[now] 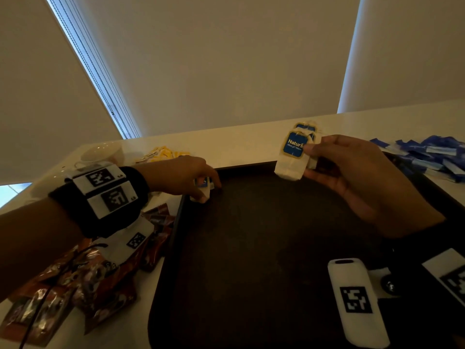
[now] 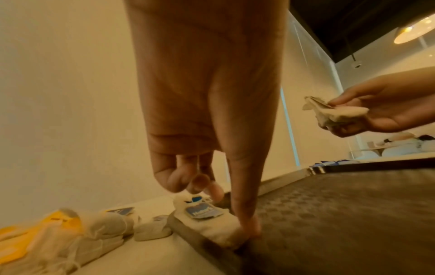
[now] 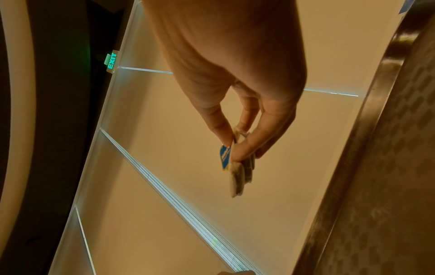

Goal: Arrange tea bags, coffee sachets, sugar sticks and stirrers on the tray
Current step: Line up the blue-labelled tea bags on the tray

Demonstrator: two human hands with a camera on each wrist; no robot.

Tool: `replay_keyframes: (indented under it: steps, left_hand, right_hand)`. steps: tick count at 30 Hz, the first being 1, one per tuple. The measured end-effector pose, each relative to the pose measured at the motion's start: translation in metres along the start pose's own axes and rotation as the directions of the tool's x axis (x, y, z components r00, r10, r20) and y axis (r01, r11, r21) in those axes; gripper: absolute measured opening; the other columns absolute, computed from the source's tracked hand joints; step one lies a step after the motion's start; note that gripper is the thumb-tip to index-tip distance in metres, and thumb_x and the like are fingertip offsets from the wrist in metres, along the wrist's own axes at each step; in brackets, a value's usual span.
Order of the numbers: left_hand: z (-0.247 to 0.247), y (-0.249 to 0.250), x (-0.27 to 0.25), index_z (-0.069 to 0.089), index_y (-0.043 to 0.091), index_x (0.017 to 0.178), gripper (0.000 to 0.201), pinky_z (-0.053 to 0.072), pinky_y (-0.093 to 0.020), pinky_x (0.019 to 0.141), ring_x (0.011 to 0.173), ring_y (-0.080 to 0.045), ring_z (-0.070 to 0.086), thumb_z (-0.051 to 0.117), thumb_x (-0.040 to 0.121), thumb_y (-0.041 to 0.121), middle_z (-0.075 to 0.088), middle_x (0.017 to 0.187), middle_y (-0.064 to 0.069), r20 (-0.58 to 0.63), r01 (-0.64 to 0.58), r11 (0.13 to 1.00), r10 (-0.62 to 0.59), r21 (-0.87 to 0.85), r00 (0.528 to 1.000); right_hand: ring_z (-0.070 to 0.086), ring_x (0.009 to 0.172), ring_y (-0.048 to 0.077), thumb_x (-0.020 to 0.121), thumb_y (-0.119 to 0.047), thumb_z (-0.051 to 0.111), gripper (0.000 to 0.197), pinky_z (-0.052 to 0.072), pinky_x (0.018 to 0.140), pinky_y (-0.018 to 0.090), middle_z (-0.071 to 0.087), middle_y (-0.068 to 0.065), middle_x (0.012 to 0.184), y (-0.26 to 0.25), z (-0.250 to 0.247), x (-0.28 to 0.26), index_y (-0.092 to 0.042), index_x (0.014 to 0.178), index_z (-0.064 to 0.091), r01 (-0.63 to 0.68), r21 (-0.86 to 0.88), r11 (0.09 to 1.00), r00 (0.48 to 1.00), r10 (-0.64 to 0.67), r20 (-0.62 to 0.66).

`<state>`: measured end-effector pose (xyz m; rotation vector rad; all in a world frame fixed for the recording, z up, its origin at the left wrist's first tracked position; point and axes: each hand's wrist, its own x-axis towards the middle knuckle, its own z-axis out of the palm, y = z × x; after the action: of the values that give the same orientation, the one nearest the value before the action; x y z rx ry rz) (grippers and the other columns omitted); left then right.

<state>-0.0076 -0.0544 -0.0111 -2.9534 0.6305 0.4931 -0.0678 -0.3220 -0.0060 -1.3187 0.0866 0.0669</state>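
A dark brown tray (image 1: pixel 251 248) lies in front of me on the white counter. My left hand (image 1: pixel 208 187) is at the tray's far-left corner, thumb and curled fingers holding a white tea bag with a blue tag (image 1: pixel 202 195) that rests on the rim. The left wrist view shows the left hand (image 2: pixel 226 204) with its thumb on one end of that tea bag (image 2: pixel 207 219), on the tray's (image 2: pixel 353 214) edge. My right hand (image 1: pixel 308 159) pinches a few blue-tagged tea bags (image 1: pixel 292 157) above the tray's far edge. The right wrist view shows the right hand (image 3: pixel 231 148) with this bunch of tea bags (image 3: pixel 237 176) hanging from its fingertips.
Red-brown coffee sachets (image 1: pixel 88 285) are heaped left of the tray. Yellow-tagged tea bags (image 1: pixel 163 153) and a white cup (image 1: pixel 100 152) sit at the back left. Blue sugar sticks (image 1: pixel 427 154) are piled at the back right. More loose tea bags (image 2: pixel 153 228) lie beside the tray's corner.
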Motion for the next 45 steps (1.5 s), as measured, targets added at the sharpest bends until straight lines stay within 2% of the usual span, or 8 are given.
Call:
replay_keyframes:
  steps: [8, 12, 17, 20, 26, 30, 34, 45]
  left_hand:
    - [0.006, -0.007, 0.003, 0.057, 0.025, 0.128, 0.048, 0.041, -0.025, 0.076, 0.085, -0.012, 0.051, 0.071, 0.082, 0.024, 0.059, 0.095, -0.002, -0.052, 0.003, 0.999, -0.005, -0.033, 0.999]
    - [-0.005, 0.0, -0.003, 0.053, 0.031, 0.129, 0.053, 0.034, -0.013, 0.066, 0.075, 0.002, 0.049, 0.072, 0.079, 0.032, 0.062, 0.09, 0.004, -0.15, -0.027, 0.989, 0.005, -0.144, 0.989]
    - [-0.041, 0.043, -0.028, 0.062, 0.031, 0.113, 0.049, 0.045, -0.012, 0.067, 0.073, -0.005, 0.06, 0.059, 0.07, 0.055, 0.061, 0.083, 0.011, -0.452, -0.206, 0.905, 0.018, -0.371, 0.892]
    - [-0.052, 0.073, -0.039, 0.065, 0.027, 0.101, 0.044, 0.047, -0.012, 0.055, 0.071, -0.003, 0.061, 0.059, 0.068, 0.055, 0.063, 0.085, 0.011, -0.544, -0.334, 0.811, 0.022, -0.481, 0.839]
    - [-0.035, 0.091, -0.028, 0.062, 0.023, 0.083, 0.035, 0.058, -0.032, 0.069, 0.079, -0.013, 0.066, 0.066, 0.062, 0.05, 0.068, 0.086, 0.003, -0.504, -0.325, 0.743, -0.02, -0.585, 0.863]
    - [-0.027, 0.088, -0.023, 0.062, 0.013, 0.083, 0.025, 0.053, -0.018, 0.054, 0.065, -0.007, 0.064, 0.072, 0.068, 0.031, 0.067, 0.078, -0.007, -0.481, -0.346, 0.657, -0.03, -0.67, 0.876]
    - [-0.028, 0.086, -0.023, 0.062, 0.012, 0.082, 0.02, 0.054, -0.019, 0.054, 0.062, -0.007, 0.065, 0.072, 0.071, 0.024, 0.066, 0.069, -0.002, -0.447, -0.336, 0.621, -0.026, -0.708, 0.894]
    - [-0.037, 0.074, -0.045, 0.057, 0.013, 0.078, 0.019, 0.054, -0.018, 0.059, 0.075, -0.009, 0.069, 0.067, 0.069, 0.026, 0.07, 0.088, -0.005, -0.378, -0.307, 0.577, -0.004, -0.757, 0.926]
  right_hand:
    - [0.065, 0.092, 0.018, 0.085, -0.009, 0.06, 0.007, 0.055, 0.056, 0.017, 0.063, 0.009, 0.106, 0.0, 0.0, 0.0, -0.01, 0.082, 0.054, 0.002, 0.007, 1.0, 1.0, -0.002, 0.004]
    - [0.067, 0.085, 0.016, 0.085, -0.009, 0.06, 0.004, 0.055, 0.055, 0.018, 0.064, 0.007, 0.1, -0.001, 0.001, -0.002, -0.01, 0.086, 0.056, -0.01, 0.008, 1.0, 1.0, 0.01, 0.017]
    - [0.068, 0.088, 0.017, 0.084, -0.009, 0.061, 0.019, 0.057, 0.059, 0.021, 0.065, 0.009, 0.105, 0.001, 0.003, -0.002, -0.005, 0.102, 0.057, -0.055, -0.033, 0.998, 0.994, 0.058, 0.097]
    - [0.069, 0.089, 0.017, 0.082, -0.009, 0.062, 0.026, 0.057, 0.062, 0.023, 0.066, 0.01, 0.107, 0.002, 0.006, -0.004, -0.002, 0.107, 0.057, -0.064, -0.047, 0.997, 0.984, 0.071, 0.162]
    - [0.071, 0.085, 0.014, 0.081, -0.011, 0.063, 0.015, 0.057, 0.062, 0.022, 0.067, 0.01, 0.103, 0.0, 0.008, -0.01, -0.006, 0.095, 0.058, -0.025, -0.079, 0.997, 0.979, 0.041, 0.198]
    - [0.071, 0.085, 0.017, 0.082, -0.014, 0.062, 0.013, 0.057, 0.062, 0.024, 0.068, 0.011, 0.102, 0.001, 0.008, -0.01, -0.007, 0.093, 0.06, -0.037, -0.093, 0.995, 0.97, 0.059, 0.236]
    - [0.071, 0.086, 0.016, 0.082, -0.023, 0.061, 0.019, 0.058, 0.065, 0.026, 0.071, 0.008, 0.099, 0.004, 0.009, -0.009, -0.01, 0.096, 0.063, -0.036, -0.108, 0.993, 0.964, 0.064, 0.259]
    - [0.071, 0.08, 0.015, 0.089, -0.02, 0.056, 0.015, 0.056, 0.056, 0.021, 0.073, 0.007, 0.09, 0.003, 0.006, -0.007, -0.007, 0.091, 0.063, -0.07, -0.05, 0.996, 0.977, 0.078, 0.196]
